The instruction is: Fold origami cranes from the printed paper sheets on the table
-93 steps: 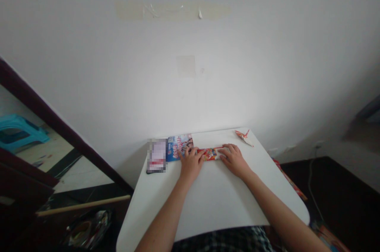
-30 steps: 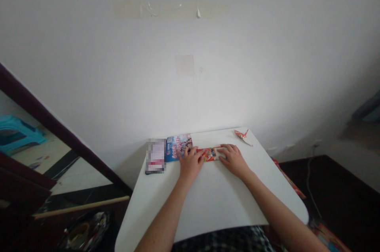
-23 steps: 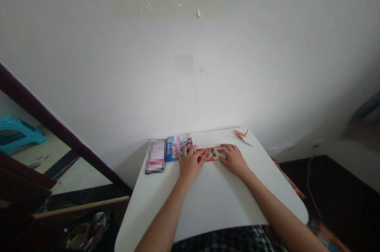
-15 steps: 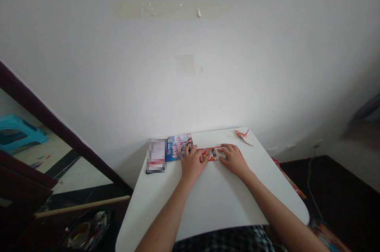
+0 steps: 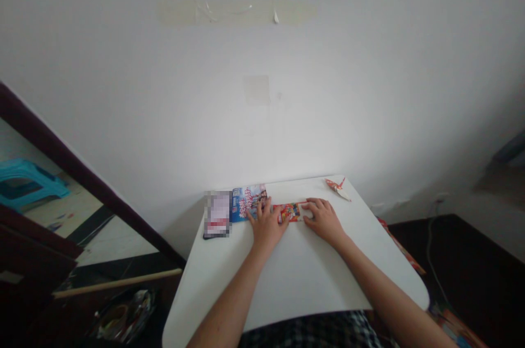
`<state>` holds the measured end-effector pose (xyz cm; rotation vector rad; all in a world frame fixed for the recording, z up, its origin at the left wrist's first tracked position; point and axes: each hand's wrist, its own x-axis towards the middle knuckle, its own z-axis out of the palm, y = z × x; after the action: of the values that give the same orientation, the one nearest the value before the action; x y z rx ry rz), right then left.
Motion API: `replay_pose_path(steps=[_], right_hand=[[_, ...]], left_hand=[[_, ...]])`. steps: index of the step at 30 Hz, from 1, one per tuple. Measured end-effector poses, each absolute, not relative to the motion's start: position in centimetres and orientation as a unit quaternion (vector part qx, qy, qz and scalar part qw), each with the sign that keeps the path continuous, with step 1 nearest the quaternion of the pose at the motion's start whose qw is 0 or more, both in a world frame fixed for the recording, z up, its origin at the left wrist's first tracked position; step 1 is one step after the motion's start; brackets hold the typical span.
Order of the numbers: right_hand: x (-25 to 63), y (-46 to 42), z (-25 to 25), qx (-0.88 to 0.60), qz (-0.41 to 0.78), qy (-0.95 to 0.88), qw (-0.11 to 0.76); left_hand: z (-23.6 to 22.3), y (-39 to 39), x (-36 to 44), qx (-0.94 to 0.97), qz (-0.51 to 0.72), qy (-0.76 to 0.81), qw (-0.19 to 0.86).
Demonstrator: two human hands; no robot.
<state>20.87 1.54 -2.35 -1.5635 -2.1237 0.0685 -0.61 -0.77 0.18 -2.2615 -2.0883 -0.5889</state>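
A folded strip of red printed paper [image 5: 292,212] lies on the white table [image 5: 295,271] near its far edge. My left hand [image 5: 267,223] rests flat on the strip's left end, fingers spread. My right hand [image 5: 323,219] lies flat on its right end, fingers stretched out. Both hands press the paper down against the table.
A blue printed leaflet [image 5: 246,201] and a dark phone [image 5: 217,214] lie left of my hands. A small red folded paper crane [image 5: 337,186] sits at the far right corner. A white wall stands right behind the table. A blue stool [image 5: 24,183] is at far left.
My left hand has slid a little to the right along the red strip. My right hand has stayed in place.
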Motion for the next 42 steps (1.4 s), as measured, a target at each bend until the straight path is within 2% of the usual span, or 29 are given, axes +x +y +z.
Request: replay_pose_path(steps=[14,28,42], right_hand=[[19.0,0.8,-1.7,-0.606,-0.017,-0.75,0.265],[19.4,1.1,-2.0,-0.624,0.021,-0.73,0.279],[20.8,1.4,-0.6,-0.664,0.087,-0.719,0.184]], left_hand=[[0.1,-0.5,-0.7,-0.719,-0.188,-0.669,-0.002],[0.9,-0.5,-1.0,-0.725,-0.172,-0.667,-0.008],[0.7,-0.3,-1.2,-0.719,-0.134,-0.681,-0.023]])
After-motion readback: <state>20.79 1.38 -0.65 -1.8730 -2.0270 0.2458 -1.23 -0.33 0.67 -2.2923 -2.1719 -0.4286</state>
